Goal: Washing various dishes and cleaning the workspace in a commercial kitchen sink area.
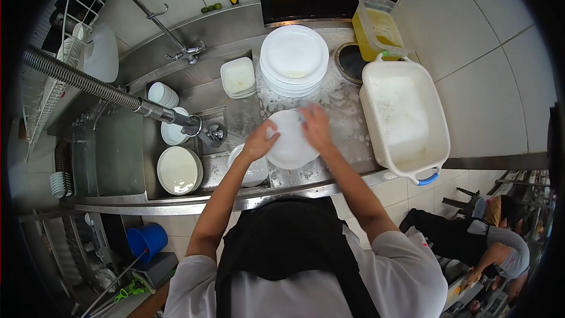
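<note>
A white round plate [291,145] lies low over the wet, soapy steel counter in front of me. My left hand [261,140] grips its left rim, thumb on top. My right hand [316,127], blurred, is at the plate's upper right; whether it holds a sponge or anything else cannot be told. Just beyond stands a stack of white round plates [294,55]. Left of it is a stack of square white dishes [238,77]. Another white dish [254,172] sits below my left forearm. In the sink basin are stacked round plates [177,170], a bowl [173,130] and stacked small bowls [163,94].
A spring-hose sprayer [216,134] hangs over the basin. To the right stand a white tub [406,115] with suds and a plastic container of yellow liquid [379,31]. A water-filled basin [119,154] lies left. Behind, at lower right, a person [494,243] bends over a worktop.
</note>
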### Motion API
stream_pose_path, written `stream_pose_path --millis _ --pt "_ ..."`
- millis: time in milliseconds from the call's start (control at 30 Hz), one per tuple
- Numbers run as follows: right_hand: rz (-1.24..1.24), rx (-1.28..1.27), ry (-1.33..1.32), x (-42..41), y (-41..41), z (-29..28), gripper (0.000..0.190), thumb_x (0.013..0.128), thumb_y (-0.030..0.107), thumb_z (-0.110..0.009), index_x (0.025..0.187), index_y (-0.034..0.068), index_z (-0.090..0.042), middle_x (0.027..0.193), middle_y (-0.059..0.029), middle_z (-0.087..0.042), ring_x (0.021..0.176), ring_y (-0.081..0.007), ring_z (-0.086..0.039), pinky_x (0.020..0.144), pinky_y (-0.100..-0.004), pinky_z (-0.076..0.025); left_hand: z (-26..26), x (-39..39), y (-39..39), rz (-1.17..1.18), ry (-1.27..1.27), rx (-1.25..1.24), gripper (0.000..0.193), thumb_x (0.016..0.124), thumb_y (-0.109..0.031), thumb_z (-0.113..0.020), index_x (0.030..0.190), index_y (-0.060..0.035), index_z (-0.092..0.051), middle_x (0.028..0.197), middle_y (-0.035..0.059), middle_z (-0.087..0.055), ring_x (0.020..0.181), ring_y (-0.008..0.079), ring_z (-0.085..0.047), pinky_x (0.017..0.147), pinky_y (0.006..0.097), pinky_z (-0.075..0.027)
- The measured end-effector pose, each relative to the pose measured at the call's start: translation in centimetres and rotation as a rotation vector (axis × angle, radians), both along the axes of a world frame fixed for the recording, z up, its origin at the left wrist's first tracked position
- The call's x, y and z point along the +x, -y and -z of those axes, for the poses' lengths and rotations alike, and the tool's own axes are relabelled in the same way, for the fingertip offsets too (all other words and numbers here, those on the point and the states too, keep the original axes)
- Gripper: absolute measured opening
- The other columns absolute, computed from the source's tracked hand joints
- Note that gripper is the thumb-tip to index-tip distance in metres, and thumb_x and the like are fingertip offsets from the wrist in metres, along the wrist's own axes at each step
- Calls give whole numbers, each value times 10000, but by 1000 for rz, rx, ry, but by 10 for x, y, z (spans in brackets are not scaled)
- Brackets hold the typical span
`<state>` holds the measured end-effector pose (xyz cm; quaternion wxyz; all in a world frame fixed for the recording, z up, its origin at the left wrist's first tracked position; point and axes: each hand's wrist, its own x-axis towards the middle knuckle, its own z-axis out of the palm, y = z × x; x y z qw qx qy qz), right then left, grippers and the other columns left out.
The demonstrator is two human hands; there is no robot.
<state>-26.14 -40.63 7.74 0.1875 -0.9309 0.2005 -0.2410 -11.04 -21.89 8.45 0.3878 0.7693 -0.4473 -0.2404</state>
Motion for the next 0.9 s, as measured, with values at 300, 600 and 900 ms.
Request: stream_pose_path --millis 300,600,900 --pt "-238 245 -347 -51 8 -2 444 750 193 -771 1170 131 -638 1190 -148 -614 1118 -354 -593 921 -460 -482 4 -12 33 -14 184 373 409 972 -307 -604 1245 -37 -461 995 271 -670 905 444 -658 813 523 -511" --pt "-411 234 -155 -38 4 -25 312 771 99 -668 1082 127 -663 1108 -129 -655 1099 -366 -599 971 -476 -474 66 13 4 -502 -268 -129 279 1029 -271 -588 1139 -16 -559 1026 120 -649 936 191 -600 852 342 -495" --pt "-529 1114 -375 47 55 -129 460 861 164 -775 1282 53 -624 1269 -87 -662 1143 -182 -618 1013 -348 -477 -137 19 29 -80 -73 50 310 1031 -254 -559 1253 -38 -556 1126 169 -679 901 260 -674 846 387 -523"
